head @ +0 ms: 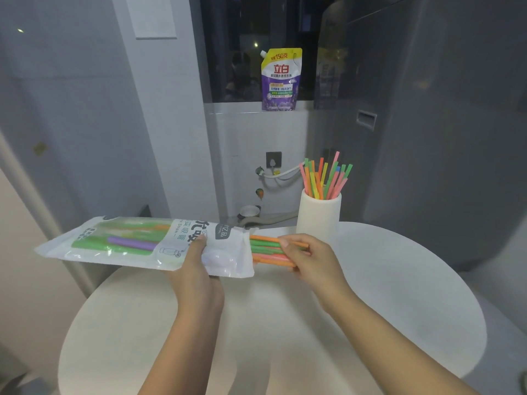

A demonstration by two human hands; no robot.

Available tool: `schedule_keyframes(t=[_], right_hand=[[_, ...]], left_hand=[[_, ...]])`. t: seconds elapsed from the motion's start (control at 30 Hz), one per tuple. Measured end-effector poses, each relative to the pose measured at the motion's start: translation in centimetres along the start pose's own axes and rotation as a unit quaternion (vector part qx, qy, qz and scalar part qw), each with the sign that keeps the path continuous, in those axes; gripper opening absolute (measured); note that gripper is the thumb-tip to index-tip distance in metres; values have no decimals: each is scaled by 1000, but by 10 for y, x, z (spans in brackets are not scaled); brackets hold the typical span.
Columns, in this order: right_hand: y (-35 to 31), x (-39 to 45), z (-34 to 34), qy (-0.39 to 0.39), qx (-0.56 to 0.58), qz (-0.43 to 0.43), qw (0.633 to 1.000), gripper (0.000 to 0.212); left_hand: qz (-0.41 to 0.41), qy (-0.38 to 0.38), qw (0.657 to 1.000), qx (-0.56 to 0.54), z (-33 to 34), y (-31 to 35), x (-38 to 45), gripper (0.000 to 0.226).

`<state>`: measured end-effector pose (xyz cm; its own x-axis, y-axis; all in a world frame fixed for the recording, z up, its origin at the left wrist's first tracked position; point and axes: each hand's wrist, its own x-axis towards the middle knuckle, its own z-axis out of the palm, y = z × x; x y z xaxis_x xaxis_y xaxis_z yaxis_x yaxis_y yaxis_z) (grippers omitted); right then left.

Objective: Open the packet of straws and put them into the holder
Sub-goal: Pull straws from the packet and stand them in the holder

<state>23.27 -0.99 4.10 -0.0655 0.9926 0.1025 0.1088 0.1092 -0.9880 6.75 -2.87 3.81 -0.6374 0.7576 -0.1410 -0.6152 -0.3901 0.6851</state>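
Roughly midway: packet (148, 243) open, held above the table (399, 280) in the closed left hand (196, 258), right hand (308, 258) pinching a bunch of straws (265, 249) at its mouth, holder (318, 215) already part-filled, more straws left inside.

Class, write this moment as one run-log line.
left hand: holds white plastic straw packet | right hand: pulling orange and green straws out | white cylindrical holder: partly filled

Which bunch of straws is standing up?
The bunch of colourful plastic straws in the white round holder stands up. The orange and green straws in the right hand lie sideways, half inside the white plastic packet.
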Motion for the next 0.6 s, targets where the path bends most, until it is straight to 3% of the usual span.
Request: schedule_keyframes(t=[0.3,0.47,0.6], right_hand=[[1,6,-7,29,124,44,991,24],[1,4,5,-5,365,129,922,17],[6,5,7,26,383,122,916,23]], left_hand=[[-46,30,998,-41,0,1,-2,36],[-57,22,997,-47,2,-4,-5,40],[-82,31,994,-57,-1,-2,-2,47]])
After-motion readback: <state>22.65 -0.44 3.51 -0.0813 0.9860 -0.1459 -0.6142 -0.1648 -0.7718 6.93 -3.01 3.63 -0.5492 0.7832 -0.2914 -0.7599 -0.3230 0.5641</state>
